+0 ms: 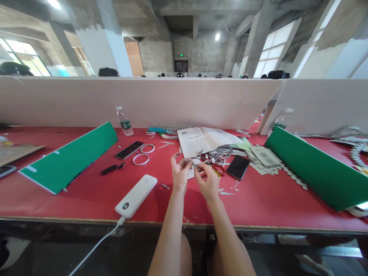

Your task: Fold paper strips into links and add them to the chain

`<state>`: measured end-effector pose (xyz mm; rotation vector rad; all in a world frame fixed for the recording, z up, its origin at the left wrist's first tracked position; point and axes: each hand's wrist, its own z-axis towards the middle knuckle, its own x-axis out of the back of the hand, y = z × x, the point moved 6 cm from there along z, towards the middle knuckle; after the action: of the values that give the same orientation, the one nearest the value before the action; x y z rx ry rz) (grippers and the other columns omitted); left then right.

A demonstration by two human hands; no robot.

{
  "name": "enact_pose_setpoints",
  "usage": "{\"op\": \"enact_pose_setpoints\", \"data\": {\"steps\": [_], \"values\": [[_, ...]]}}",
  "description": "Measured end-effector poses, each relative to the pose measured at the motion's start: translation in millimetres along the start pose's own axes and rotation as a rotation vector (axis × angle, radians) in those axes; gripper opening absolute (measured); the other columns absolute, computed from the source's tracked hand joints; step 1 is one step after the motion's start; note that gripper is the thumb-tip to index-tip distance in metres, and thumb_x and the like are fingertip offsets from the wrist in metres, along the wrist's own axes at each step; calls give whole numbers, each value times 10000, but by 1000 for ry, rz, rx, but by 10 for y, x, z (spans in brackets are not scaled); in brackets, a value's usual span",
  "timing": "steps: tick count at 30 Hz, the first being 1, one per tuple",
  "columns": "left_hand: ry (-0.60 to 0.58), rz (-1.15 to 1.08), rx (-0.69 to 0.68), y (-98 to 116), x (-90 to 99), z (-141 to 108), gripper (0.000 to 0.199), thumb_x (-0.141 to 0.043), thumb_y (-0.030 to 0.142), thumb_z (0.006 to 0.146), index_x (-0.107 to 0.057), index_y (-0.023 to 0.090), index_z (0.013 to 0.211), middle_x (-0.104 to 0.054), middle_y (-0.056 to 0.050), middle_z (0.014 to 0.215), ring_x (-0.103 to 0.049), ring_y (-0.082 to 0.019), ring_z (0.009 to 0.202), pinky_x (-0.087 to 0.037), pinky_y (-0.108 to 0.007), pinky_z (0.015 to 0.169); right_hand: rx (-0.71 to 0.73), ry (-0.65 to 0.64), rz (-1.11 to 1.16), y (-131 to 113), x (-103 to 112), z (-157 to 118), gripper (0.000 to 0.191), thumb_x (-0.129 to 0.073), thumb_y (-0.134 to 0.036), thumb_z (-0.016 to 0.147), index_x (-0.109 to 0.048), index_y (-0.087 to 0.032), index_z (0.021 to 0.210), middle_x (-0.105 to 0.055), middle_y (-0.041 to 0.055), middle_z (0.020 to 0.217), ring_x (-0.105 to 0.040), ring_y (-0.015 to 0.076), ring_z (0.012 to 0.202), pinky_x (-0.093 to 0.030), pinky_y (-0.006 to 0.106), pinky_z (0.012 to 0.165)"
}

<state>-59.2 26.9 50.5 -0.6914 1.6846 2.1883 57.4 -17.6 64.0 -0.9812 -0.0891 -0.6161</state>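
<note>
Over the red table, my left hand [180, 172] and my right hand [209, 181] are close together, fingertips pinching a small strip of grey printed paper [194, 164] between them. Its exact shape is partly hidden by the fingers. Just behind the hands lies a pile of folded paper strips [217, 155], with an open newspaper sheet [207, 140] behind it. Scissors with red handles [219, 169] rest beside my right hand, partly covered by it. White paper scraps [226, 193] are scattered to the right of that hand.
A white power bank [136, 196] with a cable lies front left. Beyond it are a phone [129, 150], two tape rolls [140, 159] and a black-handled tool [113, 168]. Another phone [238, 167] and cut paper pieces [265, 158] lie right. Green boards [74, 157] flank the space.
</note>
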Motion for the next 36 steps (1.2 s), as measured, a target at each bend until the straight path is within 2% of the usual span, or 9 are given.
{"op": "enact_pose_setpoints", "data": {"steps": [2, 10, 19, 25, 31, 36], "values": [[-27, 11, 15, -11, -24, -8, 550, -689, 161, 626, -381, 243, 1075, -636, 28, 728, -605, -106, 676, -448, -233, 661, -3, 4, -17, 10, -2, 2, 188, -482, -332, 822, -598, -187, 846, -621, 28, 748, -567, 149, 684, -421, 229, 579], [-12, 55, -12, -18, -9, -15, 498, -656, 145, 646, -394, 246, 1057, -625, 36, 727, -600, -99, 667, -443, -223, 650, -18, 1, -82, 43, -8, 4, 140, -485, -310, 797, -556, -191, 772, -597, 15, 719, -542, 148, 674, -377, 227, 575], [115, 47, -26, -80, 51, -23, 480, -643, 112, 620, -369, 237, 993, -635, 42, 690, -586, -90, 629, -425, -213, 628, -58, -80, -102, 74, -71, -2, 216, -475, -345, 832, -503, -187, 688, -581, -4, 651, -491, 118, 563, -328, 220, 540], [128, 91, -8, -127, 89, 19, 455, -657, 126, 599, -393, 220, 957, -637, 36, 687, -592, -95, 623, -423, -211, 608, -74, -112, -56, 128, -98, -5, 218, -426, -364, 856, -515, -191, 757, -588, 15, 710, -515, 135, 623, -337, 221, 540], [128, 111, 34, -161, 83, 13, 474, -683, 153, 579, -408, 218, 960, -635, 38, 674, -591, -103, 612, -411, -211, 581, -6, -113, -152, 67, -81, -2, 234, -397, -311, 849, -484, -207, 658, -522, -7, 615, -465, 136, 582, -298, 226, 521], [105, 113, 51, -166, 33, -11, 485, -692, 151, 565, -420, 208, 963, -634, 37, 649, -576, -99, 579, -395, -205, 557, -32, -86, -132, 72, -63, 6, 230, -419, -286, 824, -458, -203, 614, -495, -15, 570, -439, 128, 549, -291, 223, 508]]}}
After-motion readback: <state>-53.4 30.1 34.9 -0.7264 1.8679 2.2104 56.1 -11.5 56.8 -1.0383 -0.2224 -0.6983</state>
